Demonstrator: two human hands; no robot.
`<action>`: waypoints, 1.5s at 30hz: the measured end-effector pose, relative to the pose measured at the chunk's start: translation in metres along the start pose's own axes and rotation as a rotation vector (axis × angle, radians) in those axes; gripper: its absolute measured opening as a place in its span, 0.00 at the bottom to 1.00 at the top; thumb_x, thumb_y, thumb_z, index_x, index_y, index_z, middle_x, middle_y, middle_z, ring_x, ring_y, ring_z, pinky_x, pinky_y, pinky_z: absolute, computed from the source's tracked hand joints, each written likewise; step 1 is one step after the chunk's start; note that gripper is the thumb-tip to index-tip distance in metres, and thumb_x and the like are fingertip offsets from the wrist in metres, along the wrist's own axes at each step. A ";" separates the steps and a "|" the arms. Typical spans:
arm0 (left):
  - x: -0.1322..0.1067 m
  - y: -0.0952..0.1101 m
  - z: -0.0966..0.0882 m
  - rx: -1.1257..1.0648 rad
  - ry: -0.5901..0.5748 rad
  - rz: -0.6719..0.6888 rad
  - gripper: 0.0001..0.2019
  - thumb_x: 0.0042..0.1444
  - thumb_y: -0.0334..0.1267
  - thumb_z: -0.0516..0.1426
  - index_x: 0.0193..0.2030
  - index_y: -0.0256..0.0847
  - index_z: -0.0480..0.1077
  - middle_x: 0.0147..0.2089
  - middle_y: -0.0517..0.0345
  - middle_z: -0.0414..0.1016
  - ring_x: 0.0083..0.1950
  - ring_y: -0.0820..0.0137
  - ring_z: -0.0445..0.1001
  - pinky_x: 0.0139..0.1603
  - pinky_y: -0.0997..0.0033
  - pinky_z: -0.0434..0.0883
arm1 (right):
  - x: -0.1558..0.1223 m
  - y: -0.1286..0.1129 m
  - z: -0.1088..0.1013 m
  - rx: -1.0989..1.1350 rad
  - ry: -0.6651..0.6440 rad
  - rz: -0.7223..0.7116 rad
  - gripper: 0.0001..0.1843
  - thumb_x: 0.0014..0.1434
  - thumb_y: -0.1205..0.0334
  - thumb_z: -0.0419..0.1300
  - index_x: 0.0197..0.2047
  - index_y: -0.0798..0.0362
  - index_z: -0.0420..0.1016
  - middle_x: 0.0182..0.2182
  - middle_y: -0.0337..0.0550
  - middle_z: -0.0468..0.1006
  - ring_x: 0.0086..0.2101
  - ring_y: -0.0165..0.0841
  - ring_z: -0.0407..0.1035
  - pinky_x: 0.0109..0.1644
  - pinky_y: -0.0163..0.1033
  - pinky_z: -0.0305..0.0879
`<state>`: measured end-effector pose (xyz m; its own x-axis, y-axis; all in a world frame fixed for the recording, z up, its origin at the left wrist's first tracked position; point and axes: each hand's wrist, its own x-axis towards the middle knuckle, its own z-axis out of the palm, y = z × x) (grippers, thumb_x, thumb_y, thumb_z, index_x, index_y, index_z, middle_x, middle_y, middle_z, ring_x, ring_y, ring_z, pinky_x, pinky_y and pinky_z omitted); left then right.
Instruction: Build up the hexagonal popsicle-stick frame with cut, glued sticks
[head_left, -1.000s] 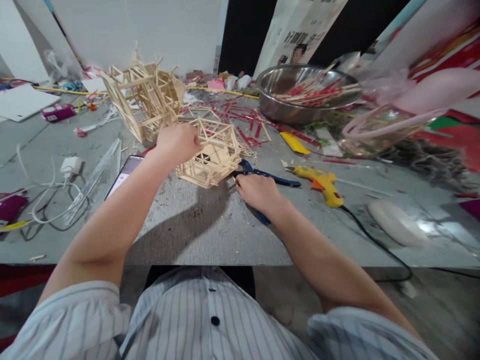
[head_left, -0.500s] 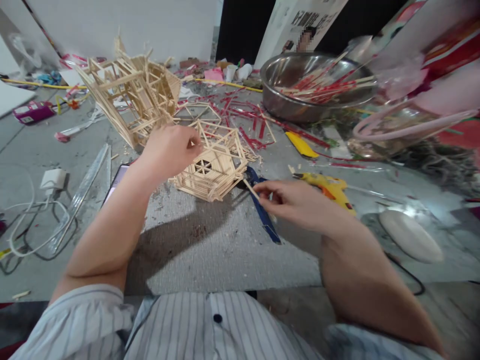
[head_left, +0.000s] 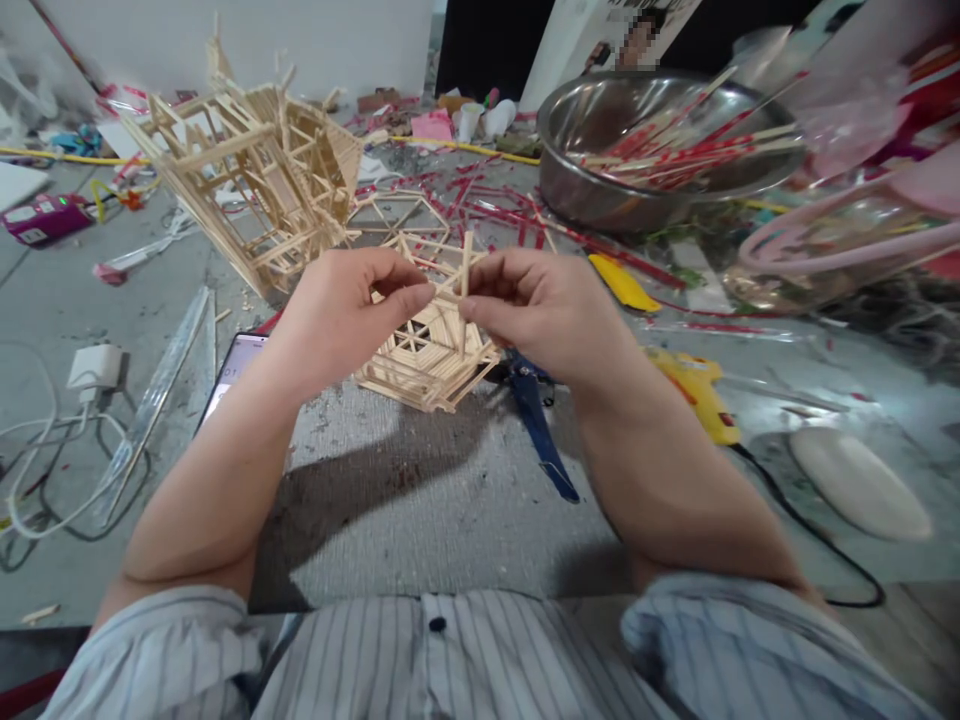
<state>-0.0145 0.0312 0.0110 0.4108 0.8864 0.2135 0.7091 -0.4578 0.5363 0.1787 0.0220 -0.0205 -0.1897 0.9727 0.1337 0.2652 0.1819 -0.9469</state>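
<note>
Both hands meet above a hexagonal lattice of thin wooden sticks (head_left: pixel 427 385) with an open star-shaped middle. My right hand (head_left: pixel 555 310) pinches a wooden stick (head_left: pixel 468 262) that stands nearly upright. The thumb and forefinger of my left hand (head_left: pixel 349 315) press together just beside that stick; what lies between them is too small to make out. Behind my left hand, a taller openwork stick structure (head_left: pixel 255 190) leans to the left. Blue-handled pliers (head_left: pixel 544 430) lie right of the lattice, their head partly hidden.
A steel basin (head_left: pixel 570 195) with red-wrapped sticks stands at the back right. A yellow glue gun (head_left: pixel 697 390) lies beyond my right forearm, near a white oval object (head_left: pixel 859 485). A phone (head_left: pixel 238 365), a white charger (head_left: pixel 96 368) and cables lie left. Red wrapper strips are scattered behind.
My right hand has moved up and left from beside the pliers to my left hand, bringing the stick upright. My left hand has shifted slightly right, its fingertips meeting the right's.
</note>
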 end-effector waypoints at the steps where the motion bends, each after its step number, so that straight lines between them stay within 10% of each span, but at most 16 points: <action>1: 0.001 -0.002 0.000 0.054 0.001 -0.026 0.13 0.61 0.43 0.55 0.42 0.41 0.79 0.35 0.58 0.80 0.38 0.71 0.74 0.42 0.70 0.69 | 0.003 0.002 -0.002 -0.037 -0.004 0.032 0.06 0.52 0.69 0.61 0.36 0.53 0.73 0.27 0.36 0.73 0.26 0.26 0.64 0.29 0.34 0.60; 12: 0.023 -0.010 0.032 0.520 -0.205 -0.085 0.15 0.61 0.43 0.56 0.51 0.42 0.77 0.44 0.50 0.82 0.55 0.57 0.75 0.55 0.61 0.68 | 0.014 -0.007 0.001 -0.669 -0.188 0.204 0.08 0.51 0.66 0.58 0.34 0.55 0.78 0.27 0.39 0.76 0.31 0.31 0.67 0.36 0.36 0.58; 45: 0.020 -0.006 0.040 0.595 -0.186 -0.129 0.17 0.62 0.35 0.48 0.47 0.41 0.78 0.42 0.46 0.82 0.47 0.59 0.79 0.51 0.58 0.69 | 0.032 -0.008 -0.001 -0.707 -0.430 0.258 0.10 0.50 0.68 0.57 0.25 0.55 0.80 0.22 0.41 0.78 0.26 0.30 0.66 0.31 0.36 0.58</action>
<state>0.0126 0.0491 -0.0199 0.3558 0.9345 0.0040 0.9345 -0.3558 -0.0091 0.1709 0.0519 -0.0083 -0.3457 0.8829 -0.3176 0.8476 0.1486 -0.5094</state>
